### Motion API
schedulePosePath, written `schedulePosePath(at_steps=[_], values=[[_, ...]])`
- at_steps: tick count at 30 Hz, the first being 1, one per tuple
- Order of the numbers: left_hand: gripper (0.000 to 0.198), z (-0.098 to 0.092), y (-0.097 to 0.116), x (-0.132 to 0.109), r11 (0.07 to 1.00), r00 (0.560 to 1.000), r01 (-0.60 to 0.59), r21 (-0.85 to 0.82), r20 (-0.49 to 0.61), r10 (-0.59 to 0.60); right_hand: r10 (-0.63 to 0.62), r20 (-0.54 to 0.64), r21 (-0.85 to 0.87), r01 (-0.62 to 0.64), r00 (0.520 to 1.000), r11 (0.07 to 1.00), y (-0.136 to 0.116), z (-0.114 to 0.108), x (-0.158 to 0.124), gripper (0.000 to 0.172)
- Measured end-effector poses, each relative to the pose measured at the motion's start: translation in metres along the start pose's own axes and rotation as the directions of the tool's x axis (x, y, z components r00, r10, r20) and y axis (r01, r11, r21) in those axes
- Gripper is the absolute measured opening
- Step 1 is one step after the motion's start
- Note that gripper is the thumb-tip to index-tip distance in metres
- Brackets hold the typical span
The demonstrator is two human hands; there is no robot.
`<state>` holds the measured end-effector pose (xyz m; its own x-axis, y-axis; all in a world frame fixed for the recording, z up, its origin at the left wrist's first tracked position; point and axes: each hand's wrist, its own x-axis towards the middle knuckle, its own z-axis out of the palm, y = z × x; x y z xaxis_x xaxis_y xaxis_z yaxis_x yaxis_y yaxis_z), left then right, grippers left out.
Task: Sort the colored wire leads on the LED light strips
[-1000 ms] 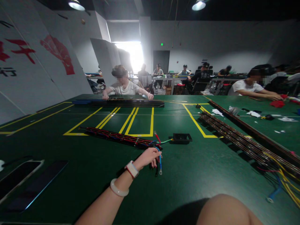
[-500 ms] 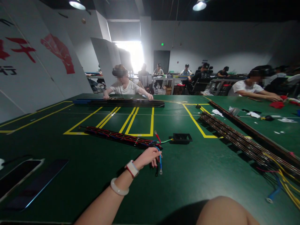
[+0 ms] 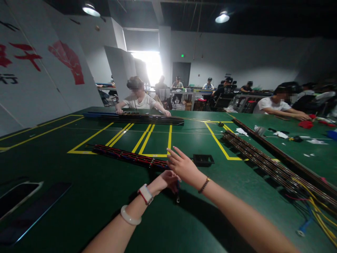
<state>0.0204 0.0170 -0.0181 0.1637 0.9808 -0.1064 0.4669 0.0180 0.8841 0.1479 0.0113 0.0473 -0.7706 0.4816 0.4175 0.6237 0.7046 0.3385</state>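
Note:
A long bundle of red, black and blue wires (image 3: 126, 154) lies across the green table. My left hand (image 3: 164, 181) is closed round the wire ends at the bundle's right end; a metal ring terminal (image 3: 178, 199) hangs out below it. Just above and to the right, my right hand (image 3: 184, 167) hovers with fingers spread, holding nothing, and hides part of the wire ends. A black rectangular socket frame (image 3: 203, 160) lies on the table to the right of my right hand.
Long wire bundles (image 3: 252, 156) lie on the right, with yellow and blue leads. Two phones (image 3: 34, 211) are at the left front. Across the table, a person's hands touch a long dark rail (image 3: 147, 118). Another person sits at the right near red pieces (image 3: 305, 124).
My right hand has come in from the lower right, over the wire ends, with its fingers spread. My left hand still holds the wires, and the view has tilted slightly upward.

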Motion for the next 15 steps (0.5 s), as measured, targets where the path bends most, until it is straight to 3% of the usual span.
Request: schedulePosePath(at_steps=[2,5,8,12,13,15], values=[[0.026,-0.005,-0.007,0.0,0.982,0.95,0.087,-0.169,0.311,-0.031,0.002,0.059,-0.164,0.008,0.998,0.986,0.01,0.013,-0.01,0.017],[0.038,-0.008,-0.015,0.002,0.926,0.846,0.187,-0.327,0.532,0.016,0.123,0.156,-0.259,-0.079,0.98,0.963,0.014,0.016,-0.019,0.016],[0.04,-0.007,-0.018,0.005,0.91,0.826,0.219,-0.352,0.563,0.019,0.255,0.3,-0.214,-0.196,0.919,0.957,0.013,0.011,-0.02,0.014],[0.036,-0.006,-0.016,0.005,0.912,0.809,0.23,-0.34,0.587,0.015,0.448,0.475,-0.14,-0.438,0.757,0.888,0.025,0.008,-0.015,0.015],[0.035,-0.006,-0.015,0.004,0.909,0.806,0.236,-0.343,0.592,0.013,0.455,0.499,-0.12,-0.461,0.738,0.879,0.031,0.009,-0.015,0.019],[0.035,-0.007,-0.015,0.003,0.899,0.807,0.248,-0.361,0.59,0.015,0.426,0.513,-0.064,-0.462,0.745,0.884,0.044,0.013,-0.017,0.029]])
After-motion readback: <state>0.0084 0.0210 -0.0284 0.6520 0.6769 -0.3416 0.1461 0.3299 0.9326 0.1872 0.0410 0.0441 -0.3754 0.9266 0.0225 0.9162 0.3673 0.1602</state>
